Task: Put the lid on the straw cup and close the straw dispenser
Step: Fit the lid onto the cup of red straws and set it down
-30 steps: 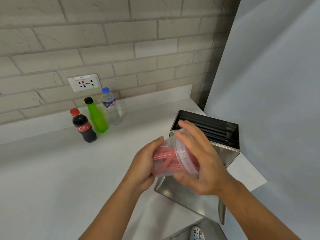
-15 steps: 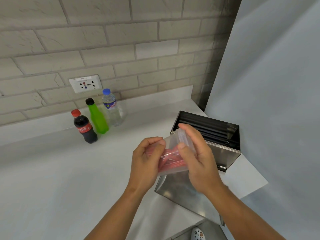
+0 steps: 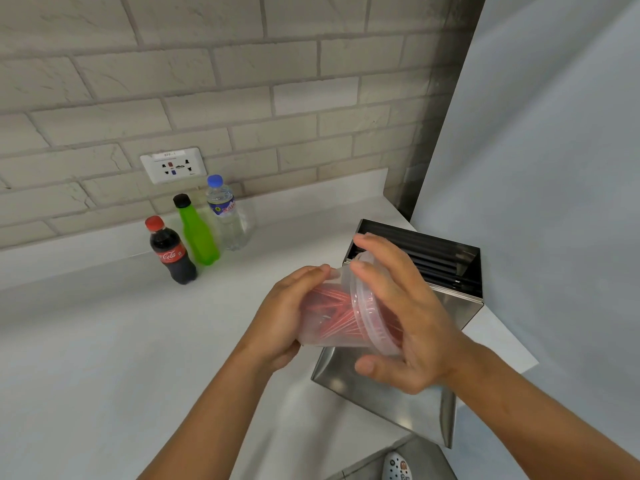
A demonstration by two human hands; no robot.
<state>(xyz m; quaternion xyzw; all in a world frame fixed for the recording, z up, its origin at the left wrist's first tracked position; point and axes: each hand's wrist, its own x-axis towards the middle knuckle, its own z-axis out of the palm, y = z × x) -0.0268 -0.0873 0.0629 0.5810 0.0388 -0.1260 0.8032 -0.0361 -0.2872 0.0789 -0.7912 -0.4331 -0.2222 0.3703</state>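
white tabletop (image 3: pixel 104 358) under a brick wall. i grip the cup (image 3: pixel 332 317) on its side in my left hand (image 3: pixel 280 323), above the open dispenser (image 3: pixel 433 271). my right hand (image 3: pixel 405 317) clasps the lid (image 3: pixel 367 306) against its mouth. i judge i should press evenly round the rim until it seats. the cup is clear plastic, with red straws inside.

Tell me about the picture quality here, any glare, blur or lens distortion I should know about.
Head view: wide-angle bending shows in the brick wall, whose mortar lines curve; lighting is soft and even, with faint shadows on the counter; the steel straw dispenser shows dull reflections, no harsh glare; the right hand and left hand on the straw cup look slightly soft.
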